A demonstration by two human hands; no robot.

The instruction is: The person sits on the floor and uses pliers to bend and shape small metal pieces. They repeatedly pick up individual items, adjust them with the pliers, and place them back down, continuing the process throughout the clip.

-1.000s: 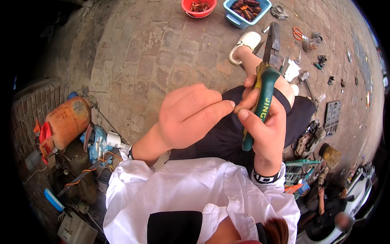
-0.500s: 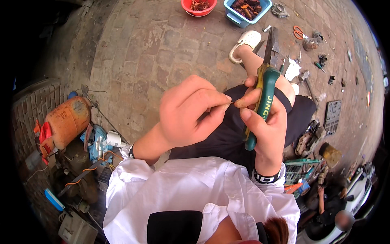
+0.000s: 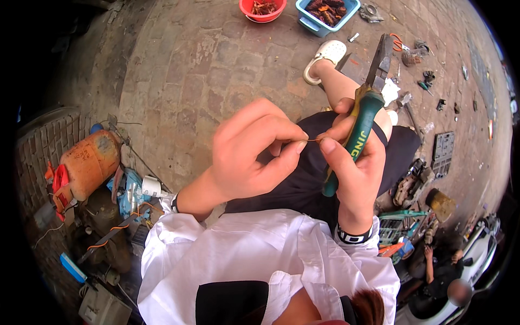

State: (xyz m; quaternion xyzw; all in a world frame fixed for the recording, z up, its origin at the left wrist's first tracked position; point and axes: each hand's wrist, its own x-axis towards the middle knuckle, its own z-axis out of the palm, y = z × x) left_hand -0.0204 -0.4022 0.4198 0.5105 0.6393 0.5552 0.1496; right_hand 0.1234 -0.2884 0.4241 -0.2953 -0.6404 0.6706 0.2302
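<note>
A thin copper-coloured wire [image 3: 312, 140] runs between my two hands above my dark-clothed lap. My left hand [image 3: 254, 149] pinches one end of it between thumb and forefinger. The thumb and forefinger of my right hand [image 3: 355, 160] pinch the other end. That same hand also carries a pair of pliers [image 3: 364, 119] with green and yellow handles, held against the palm by the other fingers. Its dark metal jaws point up and away from me, and whether they meet is hard to make out.
Far ahead on the brick floor stand a red bowl [image 3: 262, 7] and a blue basin [image 3: 319, 26] of brownish-red pieces. Tools lie to the right, among them a hammer [image 3: 405, 100] and a dark plastic case [image 3: 443, 154]. An orange gas cylinder [image 3: 91, 162] lies left. A person [image 3: 439, 271] is at lower right.
My right hand and the pliers have shifted slightly right, and the pliers lean further right. A longer stretch of wire shows between my fingertips.
</note>
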